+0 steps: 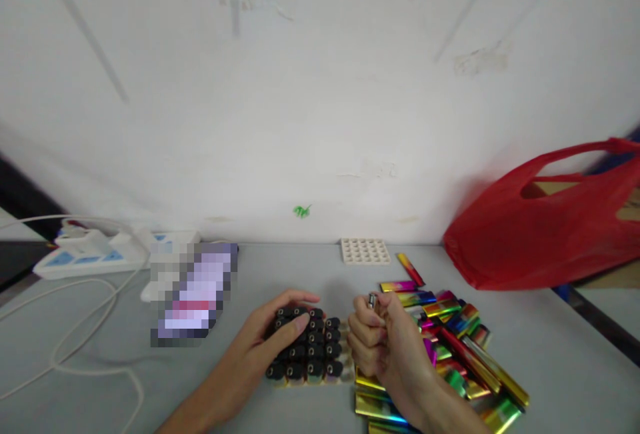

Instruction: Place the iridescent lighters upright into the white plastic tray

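My left hand (260,341) reaches over a block of black-topped pieces (315,352) standing in rows. Its thumb lies across their tops and its index finger curves behind the back row, closed around a piece there. The pieces stand in a pale holder (295,384), each top bearing a small ring-like hole. Just right of the block, my right hand (385,341) is closed in a fist. From the top of that fist pokes a small metal-tipped piece (372,300); the rest of it is hidden by the fingers. Shiny multicoloured metallic sleeves (465,347) lie piled beside and beneath my right hand.
A white grid tray (365,251) lies by the wall. A red plastic bag (540,221) stands at the right. On the left are a blurred-out phone-like device (197,294), a white power strip (93,254) and loose white cables (55,347).
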Demonstrator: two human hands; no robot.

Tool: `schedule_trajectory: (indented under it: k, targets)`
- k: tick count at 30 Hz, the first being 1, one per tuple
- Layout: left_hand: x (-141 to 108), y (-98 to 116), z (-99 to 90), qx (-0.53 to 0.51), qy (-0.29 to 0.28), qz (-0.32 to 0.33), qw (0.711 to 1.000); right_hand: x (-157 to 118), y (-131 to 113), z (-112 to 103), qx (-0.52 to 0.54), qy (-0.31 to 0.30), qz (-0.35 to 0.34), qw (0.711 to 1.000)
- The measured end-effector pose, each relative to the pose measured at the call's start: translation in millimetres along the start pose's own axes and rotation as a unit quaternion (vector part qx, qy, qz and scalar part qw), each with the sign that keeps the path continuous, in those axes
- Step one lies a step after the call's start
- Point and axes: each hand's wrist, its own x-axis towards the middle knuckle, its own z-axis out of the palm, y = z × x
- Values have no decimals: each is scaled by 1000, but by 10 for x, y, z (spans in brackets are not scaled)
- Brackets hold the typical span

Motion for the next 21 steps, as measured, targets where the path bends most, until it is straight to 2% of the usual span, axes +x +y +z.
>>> schedule_trajectory:
  k: [4,11,21]
  targets:
    - [4,1,1,7,-6,8,1000,10,-18,9,-1,11,-2,1000]
    - [12,-25,-12,7,-6,4,1000,34,-50,2,-13,-12,6,1000]
    - [-8,-3,0,13,-15,-3,1000,41,-33,8,-23,-10,23,999]
